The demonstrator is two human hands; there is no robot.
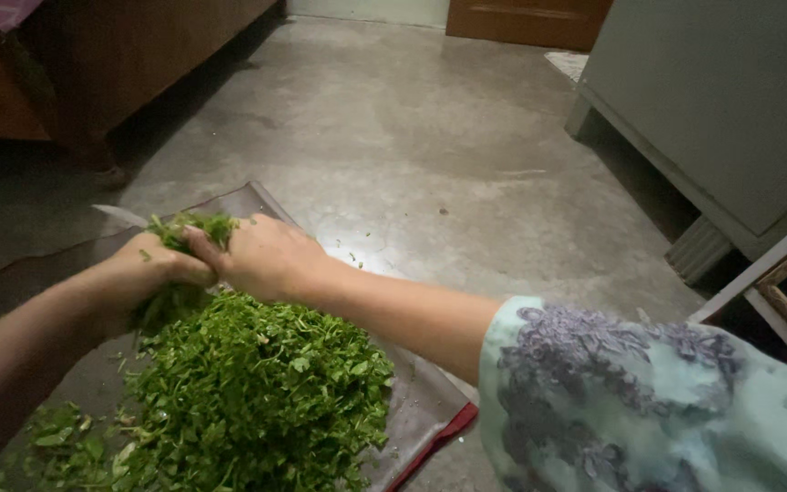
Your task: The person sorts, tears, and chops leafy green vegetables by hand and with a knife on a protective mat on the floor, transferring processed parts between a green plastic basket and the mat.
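- Left hand (152, 264), right hand (261, 255): both closed on one bunch of greens (198, 228).
- Heap of chopped leaves (257, 392) on mat (416, 401), near edge.
- Risk: loose bits likely dropping onto bare floor (430, 155).

A bunch of green leaves (195, 230) sits above a loose chopped-leaf heap (257, 392).

Bare concrete floor (430, 155) open far and right of mat (416, 401). Wooden furniture (120, 55) blocks far left; grey cabinet (721, 100) blocks far right. Leaf pile (257, 392) fills near mat.
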